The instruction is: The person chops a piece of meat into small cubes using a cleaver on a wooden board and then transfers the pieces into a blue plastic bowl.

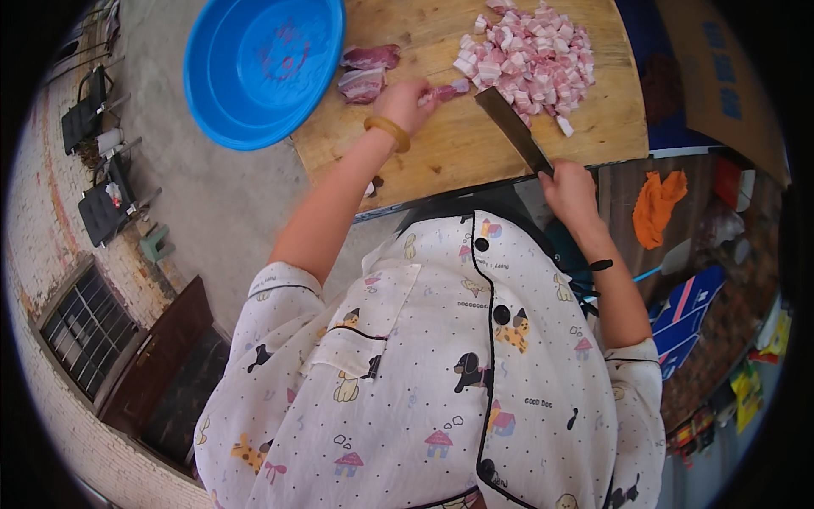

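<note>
My left hand (407, 107) is closed on a narrow strip of raw meat (450, 91) over a wooden board (420, 149). My right hand (569, 191) grips the handle of a cleaver (512, 127). Its dark blade slants up and left, with the tip close to the strip's free end. Beyond the blade lies a large pile of diced pork (528, 60). Two larger pieces of raw meat, a dark red one (372, 57) and a fattier one (361, 85), lie beside my left hand. The fingers' undersides are hidden.
A blue plastic basin (254, 121), wet and reddish inside, stands at the board's left edge. To the right are a cardboard box (731, 83), an orange cloth (658, 207) and a blue printed package (690, 312). Black chairs (102, 213) stand far left by a brick wall.
</note>
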`<act>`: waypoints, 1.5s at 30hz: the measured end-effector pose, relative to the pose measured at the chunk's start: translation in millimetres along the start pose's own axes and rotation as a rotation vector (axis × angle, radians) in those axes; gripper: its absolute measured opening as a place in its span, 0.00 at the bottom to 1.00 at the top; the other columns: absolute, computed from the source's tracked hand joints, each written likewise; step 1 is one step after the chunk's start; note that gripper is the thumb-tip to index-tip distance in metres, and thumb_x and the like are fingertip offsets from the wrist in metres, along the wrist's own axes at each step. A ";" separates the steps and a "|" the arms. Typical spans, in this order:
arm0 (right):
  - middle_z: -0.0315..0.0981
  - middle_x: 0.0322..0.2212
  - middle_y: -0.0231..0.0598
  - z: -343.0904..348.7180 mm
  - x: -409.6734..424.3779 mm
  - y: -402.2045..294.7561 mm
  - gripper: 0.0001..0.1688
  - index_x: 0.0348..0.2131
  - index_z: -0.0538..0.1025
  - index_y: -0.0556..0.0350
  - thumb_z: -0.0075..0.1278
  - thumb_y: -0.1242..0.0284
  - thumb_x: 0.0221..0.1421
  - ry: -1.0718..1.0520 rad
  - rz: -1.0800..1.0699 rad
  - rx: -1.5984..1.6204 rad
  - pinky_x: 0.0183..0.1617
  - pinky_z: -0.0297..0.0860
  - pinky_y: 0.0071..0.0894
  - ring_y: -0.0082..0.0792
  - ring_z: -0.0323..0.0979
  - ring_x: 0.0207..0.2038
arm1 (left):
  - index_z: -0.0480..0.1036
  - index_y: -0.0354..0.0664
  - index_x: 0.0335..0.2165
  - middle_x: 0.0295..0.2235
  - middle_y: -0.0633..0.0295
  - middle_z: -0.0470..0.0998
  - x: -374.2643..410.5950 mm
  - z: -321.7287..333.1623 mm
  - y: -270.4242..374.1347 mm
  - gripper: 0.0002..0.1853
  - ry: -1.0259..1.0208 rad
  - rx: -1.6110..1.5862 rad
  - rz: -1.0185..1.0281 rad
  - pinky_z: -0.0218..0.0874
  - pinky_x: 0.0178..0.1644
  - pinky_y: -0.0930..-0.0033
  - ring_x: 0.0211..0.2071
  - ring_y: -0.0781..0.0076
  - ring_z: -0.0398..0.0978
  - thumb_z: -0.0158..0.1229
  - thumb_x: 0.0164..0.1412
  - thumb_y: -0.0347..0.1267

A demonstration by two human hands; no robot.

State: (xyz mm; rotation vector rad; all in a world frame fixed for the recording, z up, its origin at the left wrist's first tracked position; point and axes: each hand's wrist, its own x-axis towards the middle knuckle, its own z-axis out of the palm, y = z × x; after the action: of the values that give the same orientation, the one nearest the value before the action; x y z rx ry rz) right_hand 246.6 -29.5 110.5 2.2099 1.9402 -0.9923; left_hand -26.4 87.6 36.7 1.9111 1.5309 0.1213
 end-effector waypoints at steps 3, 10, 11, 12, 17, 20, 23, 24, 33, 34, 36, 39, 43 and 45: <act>0.72 0.22 0.57 1.1 2.7 4.1 0.11 0.21 0.75 0.63 0.52 0.71 0.48 -0.004 -0.045 -0.031 0.34 0.68 0.51 0.58 0.71 0.29 | 0.74 0.37 0.33 0.24 0.59 0.77 -27.7 27.9 -23.0 0.17 -0.155 -0.451 -0.211 0.66 0.28 0.70 0.24 0.72 0.75 0.58 0.56 0.41; 0.72 0.25 0.53 -1.0 -2.3 -18.3 0.08 0.25 0.75 0.62 0.51 0.74 0.47 0.013 -0.135 -0.027 0.34 0.68 0.49 0.55 0.72 0.29 | 0.73 0.34 0.33 0.24 0.55 0.76 -77.6 8.2 10.5 0.21 -0.298 -0.705 -0.668 0.66 0.26 0.70 0.22 0.69 0.75 0.56 0.58 0.44; 0.72 0.25 0.51 0.9 -2.5 -22.3 0.07 0.26 0.75 0.62 0.50 0.75 0.47 0.024 -0.194 -0.005 0.34 0.68 0.48 0.54 0.72 0.30 | 0.73 0.34 0.33 0.24 0.53 0.76 -81.6 5.0 15.2 0.19 -0.283 -0.601 -0.669 0.67 0.26 0.68 0.22 0.65 0.75 0.56 0.57 0.43; 0.72 0.26 0.50 2.3 -2.8 -27.3 0.06 0.26 0.75 0.61 0.50 0.75 0.46 0.037 -0.252 0.017 0.34 0.68 0.47 0.53 0.72 0.30 | 0.72 0.35 0.33 0.27 0.53 0.75 -86.3 7.2 16.6 0.19 -0.086 -0.358 -0.560 0.66 0.28 0.66 0.25 0.62 0.74 0.58 0.56 0.42; 0.71 0.25 0.48 6.0 10.0 -59.5 0.04 0.23 0.75 0.61 0.48 0.80 0.41 -0.010 -0.401 -0.109 0.33 0.70 0.44 0.50 0.73 0.28 | 0.68 0.37 0.32 0.31 0.51 0.69 -81.7 38.0 7.3 0.16 0.464 -0.032 0.106 0.62 0.36 0.55 0.32 0.50 0.68 0.62 0.43 0.32; 0.71 0.25 0.49 4.6 15.3 -69.6 0.03 0.22 0.75 0.62 0.48 0.81 0.41 -0.034 -0.418 -0.198 0.33 0.71 0.45 0.51 0.74 0.27 | 0.71 0.39 0.32 0.31 0.52 0.69 -76.3 50.4 9.4 0.13 0.540 -0.109 0.179 0.60 0.39 0.55 0.33 0.50 0.66 0.60 0.42 0.25; 0.72 0.25 0.51 1.2 17.6 -71.3 0.03 0.21 0.75 0.62 0.49 0.81 0.41 -0.084 -0.413 -0.275 0.33 0.71 0.44 0.51 0.74 0.27 | 0.72 0.39 0.33 0.32 0.52 0.70 -75.8 55.7 5.2 0.14 0.594 -0.124 0.234 0.61 0.40 0.56 0.35 0.50 0.67 0.58 0.42 0.24; 0.73 0.25 0.51 -0.5 18.0 -74.3 0.04 0.21 0.76 0.62 0.49 0.81 0.41 -0.109 -0.403 -0.306 0.33 0.71 0.44 0.51 0.74 0.28 | 0.73 0.38 0.33 0.32 0.52 0.71 -76.3 56.0 3.1 0.14 0.604 -0.129 0.247 0.61 0.40 0.57 0.35 0.50 0.67 0.58 0.41 0.23; 0.74 0.23 0.52 28.5 48.8 -108.5 0.04 0.21 0.77 0.60 0.49 0.80 0.42 -0.126 -0.419 -0.337 0.32 0.72 0.43 0.50 0.76 0.29 | 0.75 0.39 0.31 0.34 0.54 0.74 -75.5 67.9 0.4 0.14 0.624 -0.133 0.219 0.64 0.39 0.58 0.37 0.52 0.70 0.60 0.38 0.23; 0.74 0.23 0.52 31.5 51.3 -111.0 0.04 0.21 0.77 0.60 0.49 0.80 0.42 -0.126 -0.423 -0.336 0.32 0.72 0.43 0.50 0.76 0.29 | 0.75 0.39 0.32 0.34 0.54 0.74 -75.8 69.3 -2.1 0.15 0.626 -0.141 0.214 0.64 0.40 0.58 0.37 0.52 0.70 0.60 0.38 0.23; 0.74 0.23 0.51 31.8 55.9 -115.4 0.05 0.21 0.77 0.60 0.49 0.80 0.42 -0.111 -0.464 -0.315 0.32 0.72 0.43 0.50 0.76 0.29 | 0.75 0.40 0.32 0.34 0.55 0.74 -75.3 71.4 -4.4 0.15 0.630 -0.162 0.207 0.65 0.40 0.58 0.37 0.52 0.70 0.60 0.38 0.23; 0.74 0.22 0.52 33.5 50.8 -103.3 0.05 0.21 0.77 0.60 0.49 0.80 0.42 -0.107 -0.483 -0.297 0.31 0.72 0.44 0.51 0.75 0.29 | 0.73 0.39 0.30 0.33 0.57 0.72 -76.8 66.1 -2.0 0.14 0.625 -0.102 0.242 0.65 0.40 0.60 0.36 0.55 0.69 0.59 0.37 0.23; 0.73 0.22 0.54 23.2 28.3 -65.3 0.05 0.20 0.76 0.62 0.48 0.80 0.42 -0.164 -0.325 -0.337 0.32 0.70 0.47 0.54 0.74 0.27 | 0.74 0.40 0.33 0.36 0.57 0.73 -81.7 66.3 -3.3 0.15 0.613 -0.103 0.216 0.65 0.41 0.61 0.38 0.55 0.70 0.57 0.40 0.22; 0.72 0.22 0.55 19.6 25.2 -45.9 0.05 0.20 0.76 0.63 0.48 0.80 0.42 -0.100 -0.304 -0.281 0.32 0.69 0.49 0.56 0.73 0.27 | 0.75 0.41 0.33 0.38 0.57 0.74 -80.0 62.1 -0.7 0.14 0.652 -0.147 0.266 0.65 0.41 0.61 0.39 0.53 0.71 0.57 0.42 0.21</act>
State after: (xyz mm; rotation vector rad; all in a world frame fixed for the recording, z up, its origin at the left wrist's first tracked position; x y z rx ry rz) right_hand 197.1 -5.7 100.0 1.7229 2.2519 -0.7789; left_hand -22.4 -11.3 15.0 2.0503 1.5834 1.0304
